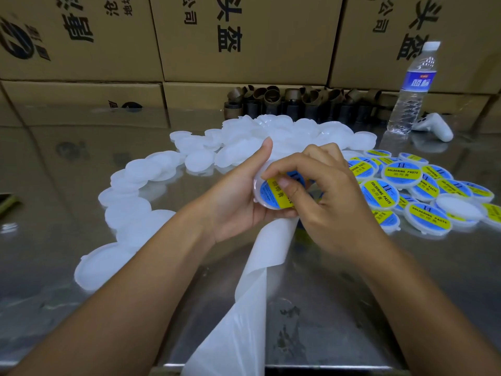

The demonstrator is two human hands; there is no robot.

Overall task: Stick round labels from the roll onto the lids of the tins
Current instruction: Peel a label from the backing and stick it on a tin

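White backing strip (244, 308) hangs nearest, spilling over the front edge of the steel table (67, 185) and running up between two bare forearms to disappear under the right hand (325, 202). Whether the roll sits beneath that hand cannot be told; only a scrap of blue and yellow shows under the palm.

Just above the table, at the middle of the view, the left hand (238, 196) grips a white plastic lid (257, 185) tilted up on edge, its fingers curled behind the lid and its thumb raised straight beside the rim. On the lid's face lies a round label (271, 195), blue with a yellow band across it. The right hand, fingers curled, has its thumb down on the yellow band and its forefinger tip at the label's upper edge, a pinch on the label against the lid.

Bare white lids (244, 142) lie heaped behind the hands and trail in an arc down the left side of the table. To the right, labelled lids (406, 185) are piled overlapping, most face up and reading SOLDERING PASTE, with one plain white lid (458, 207) lying among them.

Further back stand a cluster of brown cardboard cores (298, 101), a clear water bottle (412, 88) with a blue wrapper and, just beside it, a white handle-shaped object (436, 126). Printed cartons (244, 36) are stacked along the back — their sides are mirrored in the steel
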